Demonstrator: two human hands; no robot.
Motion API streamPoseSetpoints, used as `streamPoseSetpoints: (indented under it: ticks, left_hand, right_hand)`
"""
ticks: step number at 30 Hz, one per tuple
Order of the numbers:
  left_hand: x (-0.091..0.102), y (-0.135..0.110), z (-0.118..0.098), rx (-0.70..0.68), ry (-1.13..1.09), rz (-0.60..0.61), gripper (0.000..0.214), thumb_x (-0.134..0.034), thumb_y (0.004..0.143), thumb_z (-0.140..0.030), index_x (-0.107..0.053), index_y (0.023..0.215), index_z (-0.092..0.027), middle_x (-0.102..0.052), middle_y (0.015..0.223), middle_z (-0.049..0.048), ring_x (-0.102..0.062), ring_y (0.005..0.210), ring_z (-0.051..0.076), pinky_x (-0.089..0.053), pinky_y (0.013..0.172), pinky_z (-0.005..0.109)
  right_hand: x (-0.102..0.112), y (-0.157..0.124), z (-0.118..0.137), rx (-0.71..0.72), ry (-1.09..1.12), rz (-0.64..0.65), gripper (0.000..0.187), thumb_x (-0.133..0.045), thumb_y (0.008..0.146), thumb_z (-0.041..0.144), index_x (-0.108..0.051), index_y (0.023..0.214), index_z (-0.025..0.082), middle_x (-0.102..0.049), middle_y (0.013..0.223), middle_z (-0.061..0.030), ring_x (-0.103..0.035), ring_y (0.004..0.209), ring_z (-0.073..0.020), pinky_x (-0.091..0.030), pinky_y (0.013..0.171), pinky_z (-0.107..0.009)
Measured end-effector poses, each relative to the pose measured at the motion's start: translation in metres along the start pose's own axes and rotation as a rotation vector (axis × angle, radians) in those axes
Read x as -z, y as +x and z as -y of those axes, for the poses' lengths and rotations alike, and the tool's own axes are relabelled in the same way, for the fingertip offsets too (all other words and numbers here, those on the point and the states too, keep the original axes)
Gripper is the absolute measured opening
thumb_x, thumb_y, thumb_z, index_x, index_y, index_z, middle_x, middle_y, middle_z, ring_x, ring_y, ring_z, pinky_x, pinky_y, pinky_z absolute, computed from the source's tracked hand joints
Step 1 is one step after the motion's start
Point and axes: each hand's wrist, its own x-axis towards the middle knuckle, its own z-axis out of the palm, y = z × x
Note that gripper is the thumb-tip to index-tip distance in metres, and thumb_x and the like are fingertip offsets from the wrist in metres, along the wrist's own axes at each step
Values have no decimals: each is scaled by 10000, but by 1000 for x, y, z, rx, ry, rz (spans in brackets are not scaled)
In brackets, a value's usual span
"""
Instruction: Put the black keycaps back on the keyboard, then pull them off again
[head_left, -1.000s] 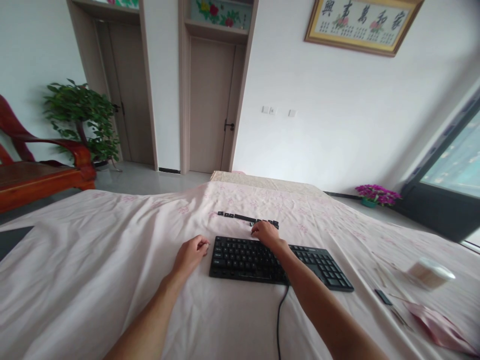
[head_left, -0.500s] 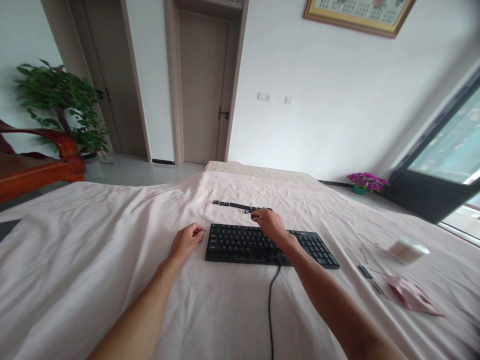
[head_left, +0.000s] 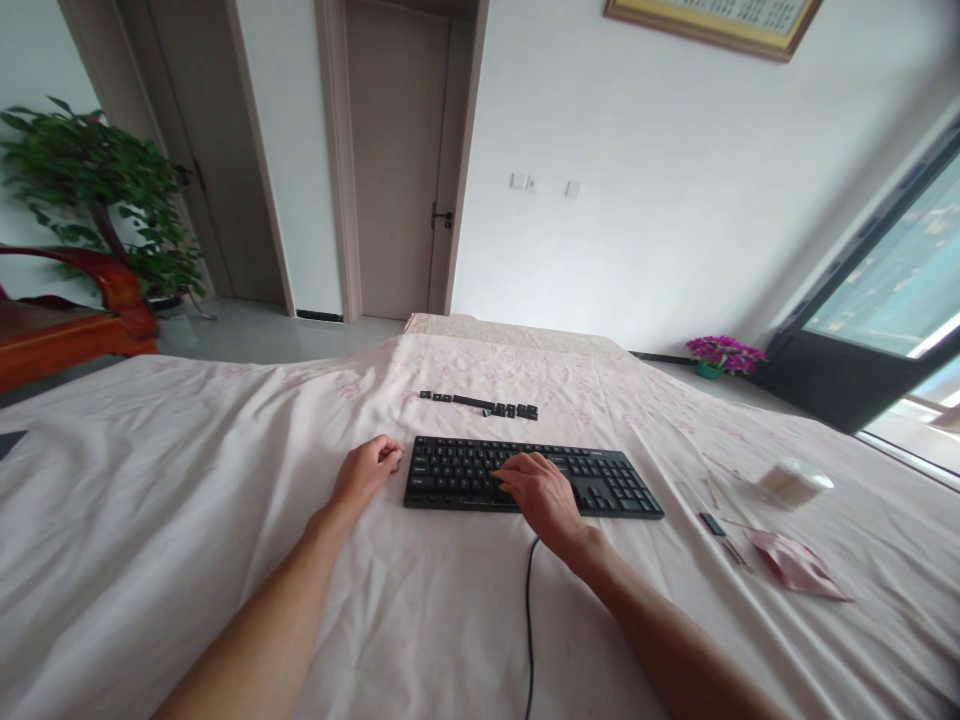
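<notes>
A black keyboard [head_left: 442,480] with a cable [head_left: 529,620] lies on the pale floral cloth. Several keys in its bottom row are off, leaving bare gaps. Beyond it, loose black keycaps [head_left: 516,411] and a long space bar [head_left: 473,401] form a row. My right hand [head_left: 541,492] is over the keyboard's lower middle, thumb and fingers pinched together down at the keys; what is between the fingertips is hidden. Just off the keyboard's left end, my left hand [head_left: 367,466] rests on the cloth with its fingers curled closed, nothing visible in it.
To the right lie a clear tub of cotton swabs [head_left: 795,483], a pink cloth [head_left: 796,565], a small dark block [head_left: 711,524] and thin sticks [head_left: 738,553]. A dark flat corner [head_left: 10,443] shows at the left edge. Folds run through the cloth.
My right hand has come back from the loose keycaps to the keyboard's lower rows. My left hand stays beside the keyboard. The whole view has shifted slightly.
</notes>
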Motion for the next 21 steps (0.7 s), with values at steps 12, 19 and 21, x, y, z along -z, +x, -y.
streamPoseSetpoints:
  ticks: [12,19,21]
  left_hand:
    - [-1,1,2,-19,-3,-19,212,-527,778,-377,-644,870,-227,-710,772,-7,-677,692,153,-486,655,216]
    - [-1,0,1,3,-7,-19,228,-533,764,-364,-656,890,-219,-722,802,3,-677,703,154,-490,666,219]
    - [-1,-1,1,-2,-8,-18,229,-533,764,-361,-657,893,-218,-722,811,5,-677,706,155,-490,670,221]
  right_hand:
    - [-6,-3,3,114,-169,8,156,-558,917,278,-688,1003,289,-662,969,-11,-529,909,-184,-338,752,-318]
    - [-9,-4,5,123,-208,-3,155,-531,931,265,-673,993,269,-652,948,-23,-514,902,-183,-322,745,-321]
    - [-8,-5,7,111,-202,2,162,-514,937,259,-671,978,256,-657,965,-33,-515,915,-185,-331,756,-319]
